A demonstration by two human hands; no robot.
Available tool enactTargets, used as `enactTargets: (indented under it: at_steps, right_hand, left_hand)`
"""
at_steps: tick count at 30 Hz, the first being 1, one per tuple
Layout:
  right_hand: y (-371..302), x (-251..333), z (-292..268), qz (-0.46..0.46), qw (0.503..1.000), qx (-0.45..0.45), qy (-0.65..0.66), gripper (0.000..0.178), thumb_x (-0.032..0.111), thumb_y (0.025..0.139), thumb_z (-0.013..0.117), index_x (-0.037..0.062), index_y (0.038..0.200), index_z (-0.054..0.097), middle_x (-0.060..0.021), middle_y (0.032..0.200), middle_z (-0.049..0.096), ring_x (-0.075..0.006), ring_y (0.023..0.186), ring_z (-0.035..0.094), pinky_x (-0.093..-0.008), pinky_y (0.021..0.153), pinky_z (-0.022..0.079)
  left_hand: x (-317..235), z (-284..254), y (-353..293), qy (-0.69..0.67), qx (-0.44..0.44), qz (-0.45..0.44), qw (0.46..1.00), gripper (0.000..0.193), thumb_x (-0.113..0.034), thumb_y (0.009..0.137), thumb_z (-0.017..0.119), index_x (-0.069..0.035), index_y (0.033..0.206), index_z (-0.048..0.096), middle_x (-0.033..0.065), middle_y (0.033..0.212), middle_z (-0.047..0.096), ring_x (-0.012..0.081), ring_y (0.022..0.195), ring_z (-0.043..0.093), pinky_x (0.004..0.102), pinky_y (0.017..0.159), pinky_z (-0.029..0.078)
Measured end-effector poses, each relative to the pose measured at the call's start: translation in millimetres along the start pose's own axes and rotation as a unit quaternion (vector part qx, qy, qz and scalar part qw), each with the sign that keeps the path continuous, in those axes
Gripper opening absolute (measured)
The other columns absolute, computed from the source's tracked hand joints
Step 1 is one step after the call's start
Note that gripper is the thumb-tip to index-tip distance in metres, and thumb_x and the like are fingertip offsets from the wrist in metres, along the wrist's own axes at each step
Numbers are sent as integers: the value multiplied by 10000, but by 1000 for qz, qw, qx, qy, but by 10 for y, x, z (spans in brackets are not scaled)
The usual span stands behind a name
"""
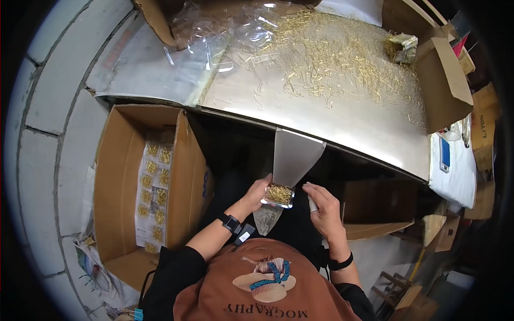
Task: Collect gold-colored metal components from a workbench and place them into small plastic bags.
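Observation:
My left hand point(255, 196) grips a small clear plastic box point(278, 204) by its left side. Gold-coloured wire hooks point(279, 192) fill that box, which sits at the lower end of a grey sheet chute point(294, 155) hanging from the table edge. To the right of the box, and apart from it, is my right hand point(325, 209). Its fingers are stretched toward the box, a white wrap is on one of them, and no object shows in it. Below the box a pale pointed piece point(266, 220) sticks out.
Many gold hooks point(337, 59) lie scattered over the metal tabletop point(241, 101). Clear plastic pieces point(219, 40) are heaped at its far left. A tall cardboard box point(191, 166) on the left contains several filled packs point(151, 182). A blue device point(445, 154) lies at the right.

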State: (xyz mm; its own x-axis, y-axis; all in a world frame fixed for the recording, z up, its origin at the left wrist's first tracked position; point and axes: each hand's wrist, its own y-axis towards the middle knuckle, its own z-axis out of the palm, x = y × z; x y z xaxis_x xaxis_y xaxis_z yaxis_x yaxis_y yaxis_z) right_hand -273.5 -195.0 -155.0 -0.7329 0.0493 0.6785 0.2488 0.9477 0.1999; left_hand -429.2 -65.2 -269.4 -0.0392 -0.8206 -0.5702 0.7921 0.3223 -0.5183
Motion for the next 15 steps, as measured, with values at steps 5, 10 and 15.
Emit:
enactTargets:
  at_steps: [5,10,15]
  right_hand:
    - [-188,-17,145,25,998,21,48,353,-104,725,575,6,1058,615,-190,1084,618,-340,1019,606,-366,849,505]
    - [-225,68,338,-112,989,83,-42,366,42,757,635,17,1119,586,-144,1166,590,-311,1150,534,-451,982,414]
    - [-160,235,175,-137,989,51,-21,451,-26,654,626,-8,1102,578,-160,1145,591,-310,1145,531,-451,999,390]
  left_hand:
    - [134,-108,-173,-33,18,-18,999,423,-355,990,390,14,1083,576,98,976,649,162,844,655,314,739,553]
    - [-55,57,-307,-3,54,16,998,360,-298,984,430,21,1080,566,84,958,636,140,860,632,282,771,525]
    - [-405,323,-525,55,38,33,997,319,-304,969,458,-29,1079,577,58,935,640,116,774,644,250,575,561]
